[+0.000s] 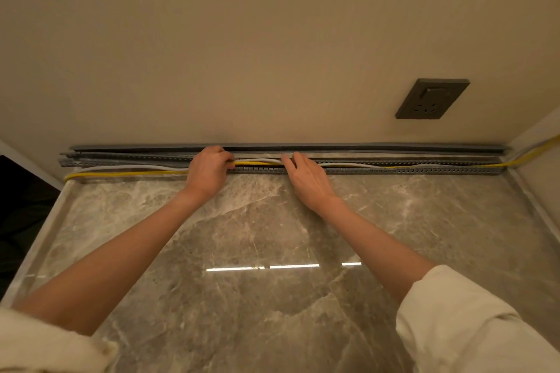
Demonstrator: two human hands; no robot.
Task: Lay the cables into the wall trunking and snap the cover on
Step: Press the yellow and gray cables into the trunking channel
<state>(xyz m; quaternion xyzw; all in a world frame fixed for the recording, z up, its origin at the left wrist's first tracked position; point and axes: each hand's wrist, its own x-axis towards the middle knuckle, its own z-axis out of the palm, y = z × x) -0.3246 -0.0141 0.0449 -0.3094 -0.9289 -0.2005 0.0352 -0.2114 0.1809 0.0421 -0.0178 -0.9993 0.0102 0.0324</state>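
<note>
A long grey slotted trunking [409, 170] lies along the foot of the beige wall on a marble surface. A yellow cable [127, 173] and a white cable [130, 167] run along it; to the right both sit inside the channel, to the left they lie outside, in front of it. My left hand [207, 171] is closed on both cables near the middle. My right hand [306, 174] presses its fingers down on the cables in the channel. A grey cover strip [363, 147] lies behind the trunking against the wall.
A dark wall socket [431, 99] sits on the wall upper right. The marble surface [257, 251] ends at a side wall on the right and at a dark drop-off on the left [21, 221]. The cables leave along the right wall [539, 148].
</note>
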